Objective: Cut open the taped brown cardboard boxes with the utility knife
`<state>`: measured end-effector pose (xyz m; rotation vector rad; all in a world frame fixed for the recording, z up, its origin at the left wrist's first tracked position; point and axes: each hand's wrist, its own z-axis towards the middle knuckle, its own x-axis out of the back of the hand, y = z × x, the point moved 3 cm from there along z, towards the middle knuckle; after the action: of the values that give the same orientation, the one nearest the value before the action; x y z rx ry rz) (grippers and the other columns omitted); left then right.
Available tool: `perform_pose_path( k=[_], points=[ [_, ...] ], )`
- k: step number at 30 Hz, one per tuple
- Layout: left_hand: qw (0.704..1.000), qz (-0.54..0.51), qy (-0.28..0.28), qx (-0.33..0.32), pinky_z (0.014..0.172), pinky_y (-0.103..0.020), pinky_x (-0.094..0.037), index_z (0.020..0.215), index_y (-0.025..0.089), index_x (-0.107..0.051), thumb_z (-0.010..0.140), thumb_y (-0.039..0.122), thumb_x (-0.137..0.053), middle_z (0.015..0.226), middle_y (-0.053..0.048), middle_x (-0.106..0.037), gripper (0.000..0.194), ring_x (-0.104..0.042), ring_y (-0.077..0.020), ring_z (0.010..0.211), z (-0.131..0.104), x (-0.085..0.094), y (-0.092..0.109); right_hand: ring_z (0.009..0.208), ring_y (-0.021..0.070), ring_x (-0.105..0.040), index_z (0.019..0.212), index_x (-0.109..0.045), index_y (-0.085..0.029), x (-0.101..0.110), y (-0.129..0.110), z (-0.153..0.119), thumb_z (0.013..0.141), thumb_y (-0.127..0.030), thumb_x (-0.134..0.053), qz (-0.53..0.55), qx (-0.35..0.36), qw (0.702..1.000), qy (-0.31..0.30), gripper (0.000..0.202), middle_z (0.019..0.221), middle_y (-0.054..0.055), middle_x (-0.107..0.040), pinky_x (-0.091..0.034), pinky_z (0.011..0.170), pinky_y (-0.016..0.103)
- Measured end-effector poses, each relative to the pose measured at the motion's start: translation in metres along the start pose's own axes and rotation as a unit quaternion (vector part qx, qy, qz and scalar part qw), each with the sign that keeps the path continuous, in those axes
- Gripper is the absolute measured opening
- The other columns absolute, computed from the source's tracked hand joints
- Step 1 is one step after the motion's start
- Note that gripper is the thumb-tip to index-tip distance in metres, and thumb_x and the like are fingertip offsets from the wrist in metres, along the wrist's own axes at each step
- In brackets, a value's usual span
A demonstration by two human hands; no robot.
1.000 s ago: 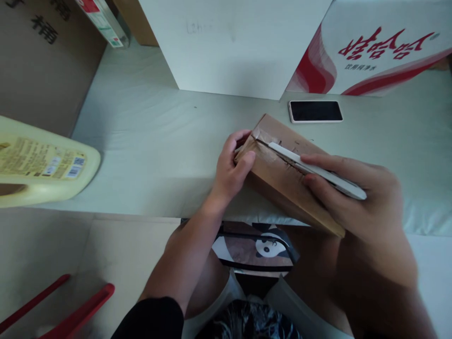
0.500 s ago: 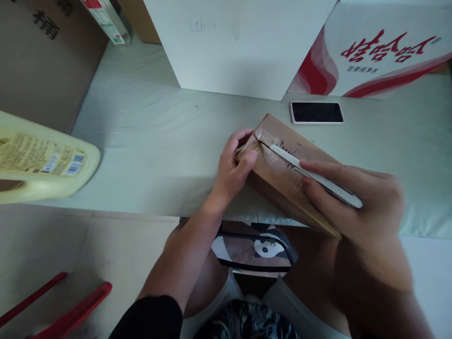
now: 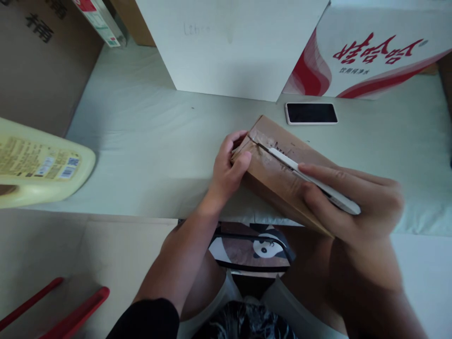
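Observation:
A brown cardboard box (image 3: 300, 150) lies tilted at the front edge of the pale green covered surface, clear tape along its top seam. My left hand (image 3: 229, 160) is closed around the box's far left end, thumb on top and fingers behind. In my right hand (image 3: 363, 202) is a white utility knife (image 3: 318, 183), gripped between thumb and fingers. Its dark blade rests on the taped seam near the left end, close to my left thumb. How deep the tip sits cannot be made out.
Behind the box lies a phone (image 3: 311, 113). A white box (image 3: 229, 56) and a red-and-white carton (image 3: 381, 61) stand at the back. To the left are a yellow jug (image 3: 45, 160) and a large brown carton (image 3: 38, 75). Red handles (image 3: 77, 313) show at lower left.
The whole view has shifted slightly, moving most things a little left. The knife blade stays at the seam's left end, lying slightly more along it. Both hands keep their grips.

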<state>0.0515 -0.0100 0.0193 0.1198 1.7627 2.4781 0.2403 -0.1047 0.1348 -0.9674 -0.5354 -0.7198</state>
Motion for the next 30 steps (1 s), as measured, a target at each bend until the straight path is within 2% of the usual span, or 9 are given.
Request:
perform_pose_path(
  k=[4,9,13,21,26,30],
  points=[
    [1.000,0.009,0.001,-0.008,0.103,-0.044,-0.058,0.122,0.024,-0.062,0.091,0.074,-0.061,0.123,-0.009,-0.073,0.059,-0.070,-0.0288,0.117,0.001,0.001,0.000,0.057,0.0156,-0.069,0.109,-0.080,-0.030,-0.001,0.003,-0.001,0.092,-0.017,-0.070,-0.007,0.019,1.000,-0.019,0.023,0.074,0.000,-0.077,-0.048,0.047,0.029],
    [1.000,0.004,-0.003,-0.009,0.102,-0.041,-0.059,0.124,0.022,-0.062,0.092,0.072,-0.060,0.122,-0.009,-0.073,0.059,-0.071,-0.0270,0.116,0.000,0.000,-0.002,0.061,0.0132,-0.070,0.118,-0.079,-0.024,0.003,0.005,-0.004,0.096,-0.019,-0.071,-0.016,0.041,0.997,-0.064,0.024,0.076,0.001,-0.076,-0.047,0.050,0.026],
    [1.000,0.003,-0.008,-0.019,0.105,-0.042,-0.058,0.126,0.023,-0.061,0.094,0.069,-0.060,0.126,-0.009,-0.073,0.056,-0.070,-0.0273,0.119,-0.001,-0.001,-0.004,0.068,0.0139,-0.072,0.124,-0.076,-0.021,0.005,0.003,-0.007,0.100,-0.019,-0.067,-0.037,0.047,0.992,-0.107,0.026,0.083,0.003,-0.078,-0.050,0.058,0.027],
    [0.999,-0.001,-0.032,-0.023,0.107,-0.042,-0.057,0.125,0.024,-0.061,0.094,0.067,-0.061,0.128,-0.009,-0.072,0.053,-0.070,-0.0276,0.122,0.000,-0.001,-0.003,0.069,0.0158,-0.074,0.121,-0.074,-0.022,-0.003,0.007,-0.012,0.094,-0.011,-0.069,-0.027,0.061,0.993,-0.095,0.030,0.084,0.002,-0.079,-0.052,0.062,0.029],
    [1.000,0.003,-0.022,-0.016,0.105,-0.042,-0.058,0.124,0.025,-0.061,0.094,0.069,-0.060,0.125,-0.008,-0.072,0.054,-0.070,-0.0267,0.119,0.001,-0.002,-0.004,0.075,0.0171,-0.076,0.120,-0.073,-0.022,-0.004,0.005,-0.013,0.095,-0.017,-0.071,-0.036,0.055,0.992,-0.109,0.026,0.089,0.003,-0.080,-0.053,0.063,0.030],
    [1.000,0.005,-0.016,-0.006,0.103,-0.042,-0.058,0.124,0.024,-0.062,0.093,0.070,-0.060,0.124,-0.008,-0.073,0.055,-0.070,-0.0265,0.118,0.001,-0.002,-0.003,0.073,0.0158,-0.076,0.118,-0.073,-0.022,-0.002,0.003,-0.013,0.098,-0.016,-0.067,-0.048,0.045,0.993,-0.095,0.022,0.088,0.003,-0.080,-0.051,0.060,0.028]
  ],
)
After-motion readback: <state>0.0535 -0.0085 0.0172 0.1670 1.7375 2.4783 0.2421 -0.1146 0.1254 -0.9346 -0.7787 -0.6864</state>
